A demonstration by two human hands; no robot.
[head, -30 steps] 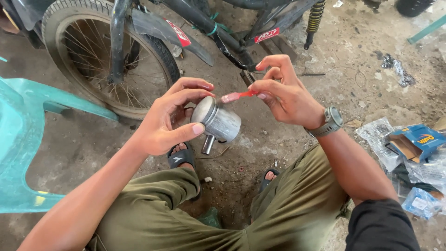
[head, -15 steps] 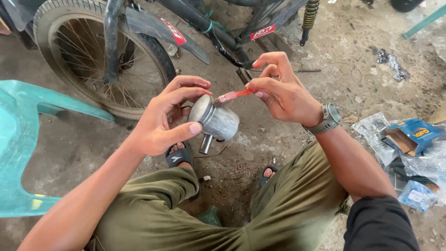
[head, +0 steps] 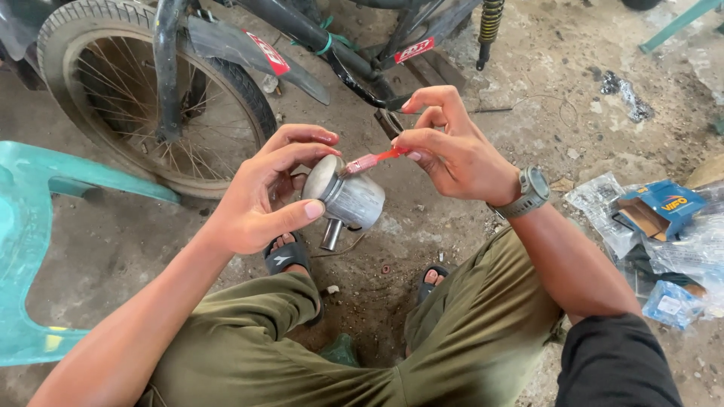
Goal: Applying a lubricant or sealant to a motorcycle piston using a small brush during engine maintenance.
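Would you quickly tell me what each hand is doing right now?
Left hand: closed on the metal piston.
Right hand: pinching a small red tool.

Silver-grey piston (head: pixel 348 197) at centre; translucent red tool (head: pixel 373 159) beside it; turquoise chair (head: pixel 30 226) at left; olive-green trousers (head: pixel 249 354) below; blue box (head: pixel 656 211) at right.

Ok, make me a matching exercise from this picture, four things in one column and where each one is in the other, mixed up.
Things:
1. metal piston
2. red tool
3. blue box
4. wristwatch

Places:
A. pinched in the right hand
B. on the ground among plastic wrappers
C. held in the left hand
D. strapped on the right wrist

Pairs: 1-C, 2-A, 3-B, 4-D
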